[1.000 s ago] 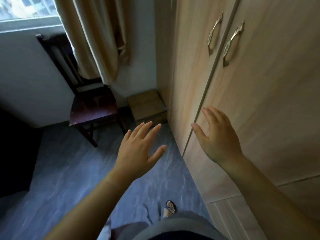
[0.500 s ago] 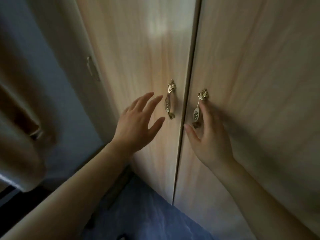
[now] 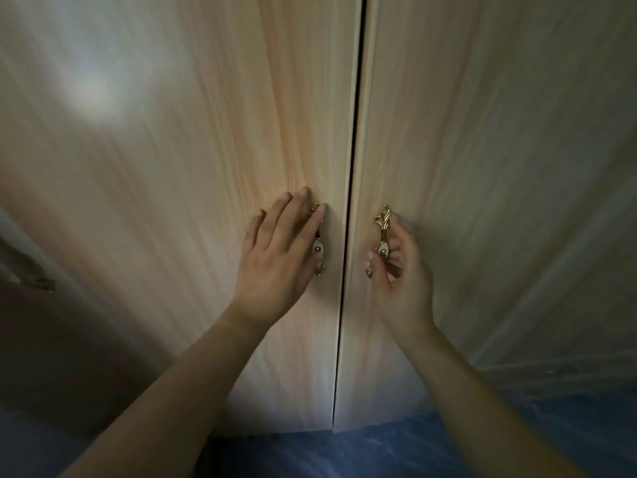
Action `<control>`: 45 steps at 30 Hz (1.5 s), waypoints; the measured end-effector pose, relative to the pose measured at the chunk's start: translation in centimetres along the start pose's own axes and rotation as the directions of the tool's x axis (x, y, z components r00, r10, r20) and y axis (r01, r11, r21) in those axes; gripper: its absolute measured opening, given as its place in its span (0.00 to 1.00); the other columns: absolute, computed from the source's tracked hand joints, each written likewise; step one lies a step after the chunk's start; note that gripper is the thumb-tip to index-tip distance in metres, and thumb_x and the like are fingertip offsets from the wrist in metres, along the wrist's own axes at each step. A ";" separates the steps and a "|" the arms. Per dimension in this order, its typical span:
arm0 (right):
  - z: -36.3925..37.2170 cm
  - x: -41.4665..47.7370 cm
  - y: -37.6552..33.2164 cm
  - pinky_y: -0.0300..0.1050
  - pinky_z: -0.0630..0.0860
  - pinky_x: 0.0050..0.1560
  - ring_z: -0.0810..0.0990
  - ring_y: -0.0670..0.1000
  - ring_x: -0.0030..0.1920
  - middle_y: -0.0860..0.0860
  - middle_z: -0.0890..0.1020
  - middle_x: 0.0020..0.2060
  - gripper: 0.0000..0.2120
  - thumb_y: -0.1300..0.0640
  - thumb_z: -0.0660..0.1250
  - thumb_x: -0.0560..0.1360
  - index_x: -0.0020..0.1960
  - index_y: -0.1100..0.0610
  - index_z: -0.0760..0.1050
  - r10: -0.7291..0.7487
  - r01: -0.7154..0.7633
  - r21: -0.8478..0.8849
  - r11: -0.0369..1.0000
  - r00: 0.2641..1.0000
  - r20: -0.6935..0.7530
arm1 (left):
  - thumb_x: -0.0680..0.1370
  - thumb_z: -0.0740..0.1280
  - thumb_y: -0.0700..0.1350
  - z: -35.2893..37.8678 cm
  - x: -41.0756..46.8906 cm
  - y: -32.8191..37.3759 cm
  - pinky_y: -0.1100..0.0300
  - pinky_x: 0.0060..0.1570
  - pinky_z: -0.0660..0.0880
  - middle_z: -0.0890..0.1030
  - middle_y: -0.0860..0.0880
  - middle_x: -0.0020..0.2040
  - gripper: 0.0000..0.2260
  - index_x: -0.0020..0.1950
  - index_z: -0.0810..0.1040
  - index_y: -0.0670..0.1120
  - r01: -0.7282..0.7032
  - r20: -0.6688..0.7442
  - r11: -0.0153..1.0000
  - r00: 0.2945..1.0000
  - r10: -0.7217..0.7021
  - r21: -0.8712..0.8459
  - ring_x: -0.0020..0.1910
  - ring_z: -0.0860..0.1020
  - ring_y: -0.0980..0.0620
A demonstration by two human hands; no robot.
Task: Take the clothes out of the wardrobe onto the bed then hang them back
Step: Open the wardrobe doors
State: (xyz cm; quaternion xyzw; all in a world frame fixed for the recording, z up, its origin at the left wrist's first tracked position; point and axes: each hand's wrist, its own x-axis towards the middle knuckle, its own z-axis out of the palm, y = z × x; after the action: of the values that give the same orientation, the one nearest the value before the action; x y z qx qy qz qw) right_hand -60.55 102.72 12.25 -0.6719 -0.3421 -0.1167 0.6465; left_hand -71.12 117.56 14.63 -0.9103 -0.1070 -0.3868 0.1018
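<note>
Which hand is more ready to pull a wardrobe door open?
Right. The right hand curls its fingers round the right handle; the left hand lies with straight fingers over the left handle, not gripping yet.

Wardrobe (image 3: pixel 172 167), light wood grain, both doors closed; dark seam (image 3: pixel 352 167) runs between the two grips
Left handle (image 3: pixel 317 249), gilt: left hand (image 3: pixel 275 260) laid over it, fingers straight
Right handle (image 3: pixel 382 232), gilt: right hand (image 3: pixel 405 281) curled round it, thumb in front
Floor (image 3: pixel 344 453), blue, below both grips

wardrobe (image 3: pixel 193 174) | light wood grain | shut, dark centre seam | gilt left handle (image 3: pixel 317 250), right handle (image 3: pixel 382 232) flank seam
</note>
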 end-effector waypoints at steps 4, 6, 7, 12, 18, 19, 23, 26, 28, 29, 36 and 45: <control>-1.1 -1.8 -0.8 0.33 0.75 0.49 0.79 0.48 0.52 0.46 0.76 0.52 0.25 0.61 0.63 0.74 0.67 0.43 0.67 0.018 -0.019 -0.021 1.000 0.999 -0.030 | 0.77 0.64 0.50 0.2 -0.1 -0.3 0.45 0.67 0.59 0.62 0.44 0.74 0.25 0.73 0.65 0.48 -0.015 0.013 1.000 1.000 0.015 0.004 0.73 0.60 0.44; -2.0 -2.9 -1.2 0.33 0.75 0.50 0.78 0.44 0.52 0.44 0.76 0.52 0.25 0.61 0.63 0.74 0.68 0.42 0.66 0.013 -0.014 -0.025 1.000 0.999 -0.034 | 0.77 0.63 0.51 -0.3 0.0 -0.2 0.44 0.67 0.59 0.61 0.43 0.75 0.26 0.74 0.64 0.48 -0.013 0.060 1.000 0.998 0.013 -0.005 0.73 0.59 0.43; -2.6 -3.5 -1.3 0.33 0.75 0.50 0.77 0.43 0.52 0.45 0.77 0.52 0.26 0.62 0.63 0.75 0.68 0.41 0.66 0.012 -0.013 -0.023 1.000 0.999 -0.038 | 0.77 0.62 0.52 -0.7 0.0 0.0 0.43 0.68 0.60 0.60 0.43 0.75 0.26 0.74 0.64 0.48 -0.003 0.084 1.000 0.996 0.004 -0.021 0.73 0.58 0.43; -6.4 -6.9 -3.4 0.36 0.75 0.54 0.79 0.48 0.57 0.51 0.79 0.58 0.29 0.64 0.62 0.75 0.68 0.37 0.66 0.022 -0.022 0.013 1.000 1.000 -0.017 | 0.78 0.58 0.56 -3.4 -1.2 2.9 0.41 0.66 0.64 0.61 0.43 0.75 0.26 0.74 0.62 0.47 0.051 0.158 0.963 0.987 -0.009 -0.265 0.73 0.61 0.43; -13.8 -11.9 -6.3 0.36 0.73 0.55 0.78 0.46 0.56 0.46 0.78 0.55 0.27 0.52 0.71 0.70 0.68 0.45 0.70 0.029 -0.030 0.065 0.997 0.999 0.026 | 0.78 0.59 0.56 -8.7 -2.4 10.3 0.47 0.66 0.67 0.67 0.45 0.72 0.25 0.73 0.66 0.46 -0.083 0.109 0.882 0.983 0.149 -0.464 0.70 0.66 0.46; -15.2 -12.7 -6.8 0.35 0.73 0.55 0.78 0.45 0.56 0.46 0.78 0.55 0.28 0.49 0.72 0.68 0.67 0.43 0.70 0.043 -0.044 0.065 0.997 0.999 0.017 | 0.78 0.59 0.56 -9.5 -2.5 11.6 0.48 0.66 0.67 0.68 0.45 0.71 0.25 0.72 0.66 0.47 -0.100 0.095 0.872 0.982 0.165 -0.479 0.70 0.66 0.46; -20.7 -15.3 -8.2 0.35 0.74 0.57 0.78 0.44 0.56 0.48 0.79 0.55 0.28 0.48 0.77 0.63 0.61 0.37 0.74 0.095 -0.087 0.073 0.994 0.988 -0.123 | 0.78 0.58 0.56 -11.6 -2.8 16.7 0.49 0.66 0.67 0.69 0.46 0.70 0.24 0.71 0.67 0.47 -0.148 0.097 0.841 0.968 0.230 -0.521 0.69 0.67 0.46; -25.2 -16.4 -8.4 0.45 0.76 0.59 0.79 0.48 0.57 0.48 0.81 0.55 0.25 0.52 0.76 0.64 0.59 0.40 0.75 0.133 -0.121 0.066 0.990 0.960 -0.244 | 0.78 0.58 0.56 -11.8 -2.9 20.8 0.50 0.65 0.67 0.69 0.45 0.70 0.24 0.72 0.65 0.49 -0.220 0.094 0.810 0.943 0.319 -0.544 0.67 0.68 0.46; -28.0 -17.1 -8.2 0.49 0.75 0.61 0.79 0.49 0.59 0.49 0.81 0.57 0.23 0.55 0.74 0.67 0.61 0.46 0.75 0.169 -0.151 0.085 0.985 0.945 -0.279 | 0.78 0.58 0.56 -11.6 -2.4 23.8 0.51 0.66 0.66 0.68 0.46 0.71 0.25 0.73 0.64 0.49 -0.260 0.093 0.772 0.920 0.380 -0.580 0.68 0.67 0.47; -29.2 -17.5 -8.1 0.50 0.74 0.62 0.78 0.50 0.60 0.49 0.81 0.58 0.21 0.56 0.73 0.69 0.61 0.49 0.76 0.187 -0.168 0.087 0.982 0.933 -0.306 | 0.78 0.58 0.56 -11.4 -2.1 25.2 0.52 0.67 0.65 0.68 0.47 0.71 0.25 0.73 0.65 0.49 -0.283 0.085 0.753 0.908 0.409 -0.594 0.69 0.67 0.48; -35.3 -17.6 -7.5 0.39 0.77 0.54 0.80 0.44 0.53 0.49 0.80 0.55 0.18 0.63 0.71 0.72 0.59 0.48 0.75 0.044 -0.173 -0.159 0.972 0.799 -0.600 | 0.78 0.57 0.54 -8.6 2.2 33.7 0.55 0.69 0.58 0.66 0.43 0.72 0.24 0.73 0.64 0.48 -0.395 -0.042 0.640 0.869 0.493 -0.659 0.70 0.63 0.49; -41.2 -14.5 -4.8 0.42 0.78 0.52 0.79 0.44 0.48 0.47 0.79 0.51 0.27 0.63 0.66 0.75 0.69 0.44 0.66 -0.069 -0.304 -0.418 0.856 0.734 -0.675 | 0.78 0.55 0.59 -3.7 10.1 42.0 0.47 0.70 0.59 0.55 0.45 0.77 0.28 0.76 0.51 0.58 -0.481 -0.138 0.575 0.832 0.537 -0.662 0.74 0.57 0.44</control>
State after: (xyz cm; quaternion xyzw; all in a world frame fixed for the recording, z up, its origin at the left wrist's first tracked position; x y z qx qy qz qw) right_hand -62.46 58.86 12.98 -0.7495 0.0002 -0.3916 0.5338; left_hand -55.29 77.59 20.20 -0.8896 0.3019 -0.3166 -0.1313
